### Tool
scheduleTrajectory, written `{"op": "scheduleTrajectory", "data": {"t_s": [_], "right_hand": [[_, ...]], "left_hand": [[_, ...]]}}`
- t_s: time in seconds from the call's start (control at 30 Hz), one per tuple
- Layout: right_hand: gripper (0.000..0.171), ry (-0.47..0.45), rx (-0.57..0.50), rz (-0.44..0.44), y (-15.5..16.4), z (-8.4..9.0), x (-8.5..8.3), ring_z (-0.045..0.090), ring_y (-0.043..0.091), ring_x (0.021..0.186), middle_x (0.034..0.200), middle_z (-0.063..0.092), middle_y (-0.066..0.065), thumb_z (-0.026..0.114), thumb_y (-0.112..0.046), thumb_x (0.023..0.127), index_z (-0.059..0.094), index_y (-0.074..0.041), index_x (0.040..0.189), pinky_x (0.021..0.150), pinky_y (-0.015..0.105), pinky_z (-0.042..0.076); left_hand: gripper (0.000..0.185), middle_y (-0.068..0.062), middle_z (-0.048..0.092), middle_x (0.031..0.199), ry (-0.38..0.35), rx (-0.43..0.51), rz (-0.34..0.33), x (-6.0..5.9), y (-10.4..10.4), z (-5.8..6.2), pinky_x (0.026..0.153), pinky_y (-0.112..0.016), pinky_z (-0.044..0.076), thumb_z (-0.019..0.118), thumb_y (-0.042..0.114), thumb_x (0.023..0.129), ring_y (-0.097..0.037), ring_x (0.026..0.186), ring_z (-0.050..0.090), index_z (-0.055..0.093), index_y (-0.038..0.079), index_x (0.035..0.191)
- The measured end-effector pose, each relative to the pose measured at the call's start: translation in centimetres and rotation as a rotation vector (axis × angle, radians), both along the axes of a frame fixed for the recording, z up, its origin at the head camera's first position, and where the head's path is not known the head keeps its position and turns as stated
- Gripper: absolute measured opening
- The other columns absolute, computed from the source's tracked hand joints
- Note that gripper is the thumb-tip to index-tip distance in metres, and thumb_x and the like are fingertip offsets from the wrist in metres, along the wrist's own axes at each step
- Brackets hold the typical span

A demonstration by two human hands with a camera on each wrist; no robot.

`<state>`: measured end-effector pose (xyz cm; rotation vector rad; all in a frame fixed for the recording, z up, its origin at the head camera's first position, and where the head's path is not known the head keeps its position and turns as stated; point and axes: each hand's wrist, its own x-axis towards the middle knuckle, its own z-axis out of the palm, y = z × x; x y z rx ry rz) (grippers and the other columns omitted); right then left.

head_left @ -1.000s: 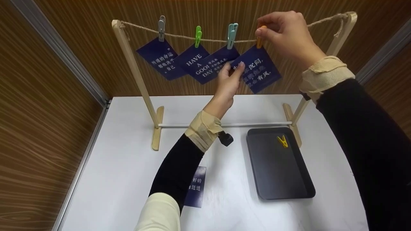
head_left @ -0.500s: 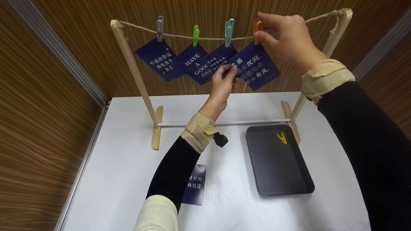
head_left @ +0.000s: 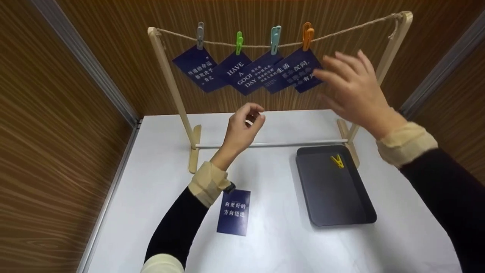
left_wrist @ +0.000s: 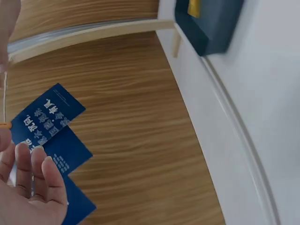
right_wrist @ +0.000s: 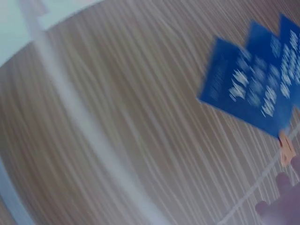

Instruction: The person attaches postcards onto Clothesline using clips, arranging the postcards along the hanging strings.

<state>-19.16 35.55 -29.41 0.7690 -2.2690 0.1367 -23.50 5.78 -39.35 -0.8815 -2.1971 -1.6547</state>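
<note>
Both hands free — right hand (head_left: 354, 94) spread, just beside the orange-pegged card (head_left: 299, 70) on the twine (head_left: 261, 45); left hand (head_left: 240, 129) loosely curled, holding nothing, above the table (head_left: 151, 182) — best kept clear of the hung card, sparing the orange peg (head_left: 307, 35) any tug.

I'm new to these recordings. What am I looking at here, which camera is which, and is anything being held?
No machine here: a person works with two bare hands. The big picture comes from a camera on the head; the two small ones come from cameras on each wrist, so they look tilted and blurry. On the white table stands a wooden rack with a string. Four blue cards hang from it on pegs; the orange peg holds the rightmost card. A loose card lies on the table, and a yellow peg lies in the black tray. The left hand and right hand hold nothing.
</note>
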Motion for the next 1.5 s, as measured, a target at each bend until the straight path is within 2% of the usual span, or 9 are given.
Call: {"op": "scheduleTrajectory", "data": {"t_s": [0.13,0.23,0.43,0.63,0.77,0.9,1.07,1.27,1.5], "right_hand": [[0.057,-0.083,0.019,-0.052,2.0,-4.0,1.9,0.047,0.045,0.131,0.144,0.053,0.017,0.077,-0.025,0.085,0.057,-0.018,0.139,0.114,0.067,0.021],[0.061,-0.232,-0.016,-0.122,3.1,-7.1,3.1,0.047,0.046,0.129,0.143,0.053,0.018,0.078,-0.025,0.085,0.055,-0.018,0.141,0.107,0.068,0.031],[0.062,-0.492,0.046,-0.253,4.8,-14.0,5.3,0.037,0.051,0.136,0.147,0.047,0.024,0.078,-0.029,0.087,0.053,-0.014,0.142,0.107,0.07,0.029],[0.059,-0.588,0.202,-0.307,5.4,-19.0,7.0,0.035,0.049,0.138,0.138,0.054,0.025,0.076,-0.035,0.086,0.058,-0.008,0.136,0.107,0.07,0.03],[0.063,-0.641,0.297,-0.336,5.6,-20.6,7.5,0.034,0.048,0.14,0.137,0.054,0.027,0.072,-0.038,0.088,0.056,-0.002,0.137,0.106,0.071,0.03],[0.072,-0.725,0.317,-0.353,5.8,-21.6,7.7,0.026,0.049,0.144,0.147,0.044,0.031,0.068,-0.041,0.091,0.046,0.002,0.144,0.111,0.071,0.022],[0.079,-0.772,0.305,-0.378,6.3,-22.5,7.7,0.017,0.05,0.146,0.149,0.041,0.031,0.067,-0.045,0.091,0.04,0.004,0.148,0.112,0.073,0.012],[0.076,-0.835,0.298,-0.388,6.3,-22.8,8.4,0.015,0.053,0.145,0.149,0.042,0.029,0.066,-0.045,0.092,0.042,0.001,0.148,0.111,0.075,0.008],[0.064,-0.783,0.306,-0.329,6.2,-23.0,9.4,0.033,0.056,0.137,0.135,0.055,0.03,0.074,-0.038,0.086,0.056,-0.001,0.135,0.108,0.075,0.02]], "left_hand": [[0.014,-0.001,0.064,0.097,0.222,-0.158,0.089,1.5,-1.6,-1.2,0.071,-0.029,0.051,0.063,0.02,0.096,-0.012,0.086,0.06,0.066,0.012,0.108],[0.016,-0.001,0.065,0.101,0.271,-0.251,0.11,2.3,-2.7,-2.6,0.079,-0.029,0.05,0.064,0.021,0.096,-0.014,0.093,0.06,0.066,0.013,0.11],[0.028,-0.001,0.066,0.111,0.151,-0.423,0.064,4.2,-4.5,-7.1,0.09,-0.034,0.049,0.067,0.028,0.096,-0.016,0.104,0.059,0.064,0.016,0.121],[0.037,-0.006,0.064,0.12,-0.034,-0.676,0.02,6.3,-6.4,-11.4,0.087,-0.043,0.051,0.067,0.035,0.095,-0.025,0.107,0.058,0.062,0.018,0.127],[0.045,-0.009,0.06,0.13,-0.155,-0.842,0.02,7.4,-7.4,-13.0,0.093,-0.05,0.049,0.07,0.039,0.092,-0.033,0.117,0.055,0.061,0.021,0.132],[0.057,-0.01,0.055,0.137,-0.196,-0.985,0.001,7.9,-7.8,-14.0,0.095,-0.054,0.046,0.073,0.045,0.087,-0.036,0.122,0.051,0.058,0.023,0.138],[0.064,-0.007,0.055,0.131,-0.225,-1.043,-0.011,7.8,-8.2,-14.9,0.092,-0.053,0.046,0.078,0.049,0.081,-0.033,0.115,0.051,0.059,0.024,0.137],[0.075,-0.008,0.055,0.124,-0.149,-1.111,0.015,7.8,-8.5,-15.4,0.084,-0.049,0.048,0.084,0.052,0.073,-0.031,0.107,0.05,0.057,0.022,0.137],[0.056,-0.009,0.059,0.116,-0.064,-1.219,0.109,7.6,-7.9,-15.8,0.08,-0.046,0.051,0.073,0.052,0.085,-0.031,0.103,0.055,0.057,0.018,0.127]]}}
